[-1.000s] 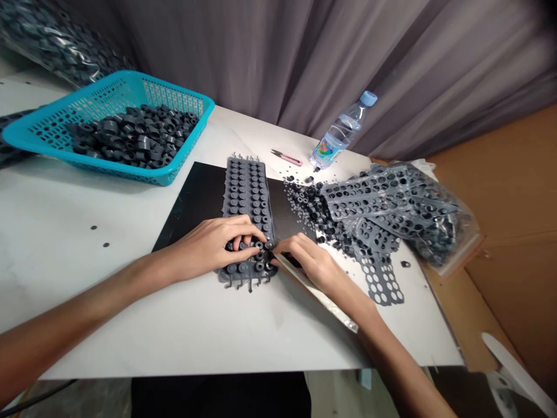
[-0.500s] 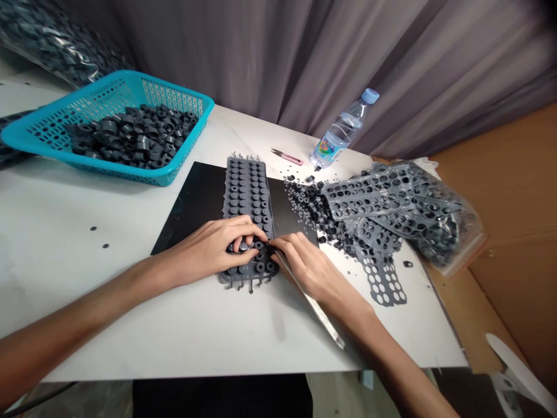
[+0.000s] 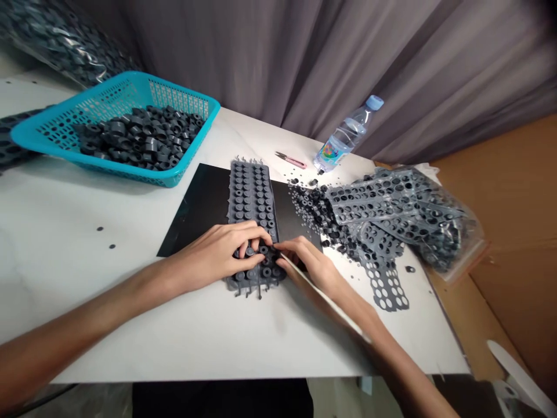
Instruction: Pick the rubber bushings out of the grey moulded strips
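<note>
A grey rubber sheet (image 3: 252,200) studded with rows of small round parts lies on a black mat (image 3: 202,209) in the middle of the white table (image 3: 65,232). My left hand (image 3: 221,252) rests on the sheet's near end, fingers curled and pinching a round part. My right hand (image 3: 311,264) is closed on a long thin metal blade (image 3: 324,299). The blade's tip sits at the sheet's right edge, beside my left fingertips.
A turquoise basket (image 3: 52,133) of dark rubber rings stands at the back left. Loose rings (image 3: 311,206) and a heap of punched-out grey sheets (image 3: 391,209) on a plastic bag lie right of the mat. A water bottle (image 3: 346,136) and pink snips (image 3: 291,159) lie behind.
Both hands stay at the sheet's near end, fingers shifting slightly. The blade's angle in my right hand has changed a little. The view has moved slightly.
</note>
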{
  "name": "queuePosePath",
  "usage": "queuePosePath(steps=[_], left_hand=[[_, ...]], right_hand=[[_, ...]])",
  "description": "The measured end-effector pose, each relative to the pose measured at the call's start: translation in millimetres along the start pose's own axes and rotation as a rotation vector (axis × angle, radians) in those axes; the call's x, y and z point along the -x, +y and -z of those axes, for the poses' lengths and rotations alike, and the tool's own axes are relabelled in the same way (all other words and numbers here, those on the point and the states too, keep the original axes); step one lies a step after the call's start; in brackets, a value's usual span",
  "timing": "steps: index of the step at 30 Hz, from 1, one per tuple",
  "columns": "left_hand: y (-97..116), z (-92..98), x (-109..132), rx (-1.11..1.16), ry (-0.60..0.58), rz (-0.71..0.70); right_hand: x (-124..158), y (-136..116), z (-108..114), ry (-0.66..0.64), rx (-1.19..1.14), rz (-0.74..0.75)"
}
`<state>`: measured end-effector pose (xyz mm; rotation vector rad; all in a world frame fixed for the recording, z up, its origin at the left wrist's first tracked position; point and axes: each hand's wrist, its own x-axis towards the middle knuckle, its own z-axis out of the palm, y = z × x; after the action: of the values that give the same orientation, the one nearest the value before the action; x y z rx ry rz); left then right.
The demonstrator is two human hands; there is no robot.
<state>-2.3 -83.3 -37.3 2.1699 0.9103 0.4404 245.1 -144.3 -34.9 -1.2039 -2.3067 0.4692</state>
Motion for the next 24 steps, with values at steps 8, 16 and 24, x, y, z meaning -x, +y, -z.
queuePosePath(steps=[8, 16, 24], left_hand=[[-3.9, 1.0, -0.6, 0.009, -0.012, -0.025], [-4.5, -0.8, -0.5, 0.020, 0.001, -0.017], [-5.6, -1.7, -1.1, 0.012, 0.005, -0.015]], right_hand=[[-0.6, 0.3, 21.3, 0.013, -0.127, -0.029], [-0.5, 6.6, 19.3, -0.059, -0.048, 0.078], [3.6, 16.0, 12.2, -0.099, -0.004, 0.122]])
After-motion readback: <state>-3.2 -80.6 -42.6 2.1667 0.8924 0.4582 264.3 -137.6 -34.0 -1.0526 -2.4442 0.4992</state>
